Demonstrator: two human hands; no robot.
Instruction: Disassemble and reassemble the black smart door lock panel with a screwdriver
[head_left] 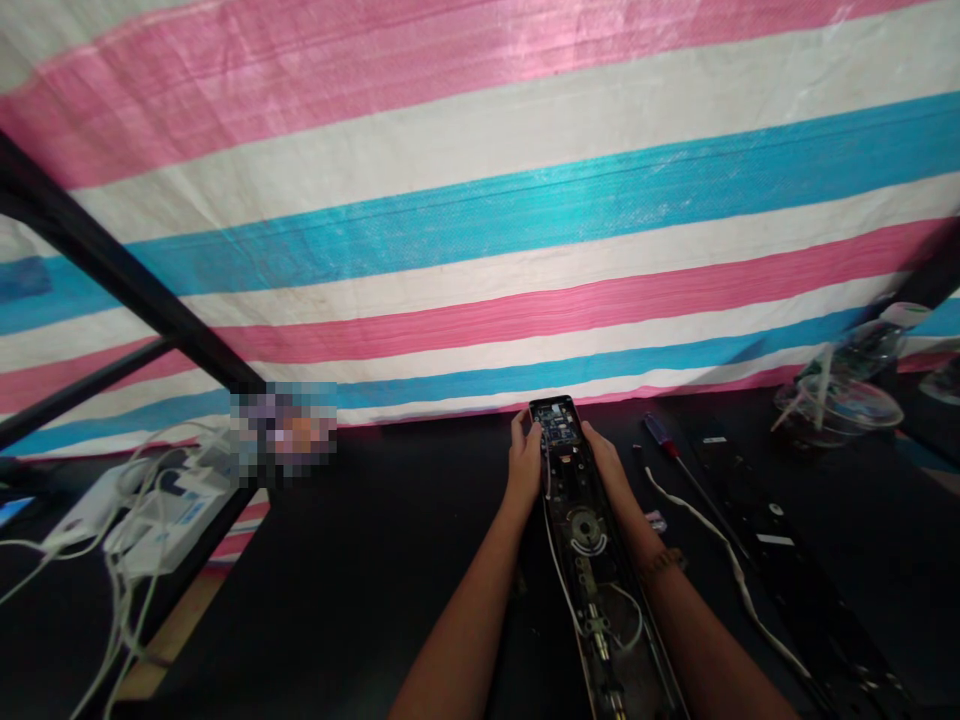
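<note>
A long, narrow black electronic housing (pixel 592 490) lies open in front of me, its inner side facing up. A circuit board (pixel 557 422) sits at its far end, a round part (pixel 584 527) near the middle, and metal fittings (pixel 597 635) with loose white wire at the near end. My left hand (pixel 526 460) is closed on the housing's far left edge, its thumb by the board. On the opposite edge my right hand (pixel 609 462) is closed too, with its fingertips partly hidden behind the side.
To the right lie a screwdriver (pixel 660 436), a pale cable (pixel 720 540) and a long black cover plate (pixel 787 560). Plastic cups (pixel 847 408) stand at the far right. White power strips (pixel 172 515) with tangled cords are at the left. A striped tarp (pixel 480 230) hangs behind the black table (pixel 360 580).
</note>
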